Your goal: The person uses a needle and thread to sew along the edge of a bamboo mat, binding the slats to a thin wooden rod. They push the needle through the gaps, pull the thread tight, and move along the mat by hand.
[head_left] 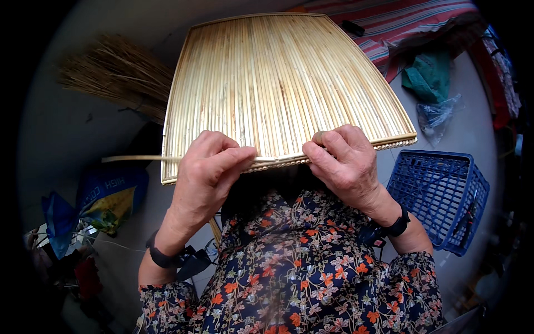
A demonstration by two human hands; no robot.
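1. Pinching a flat strip (pixel 133 158): left hand (pixel 208 161), curled at the near edge of the reed panel (pixel 272 83).
2. Gripping that edge: right hand (pixel 346 161), fingers bent.
3. Right of panel: latticed crate (pixel 434 155); left: bristly straw (pixel 111 72).

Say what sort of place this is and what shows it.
Probably a home room doubling as a small craft workspace: a panel of pale stalks, a bundle of dry stalks at left, and striped cloth at upper right.
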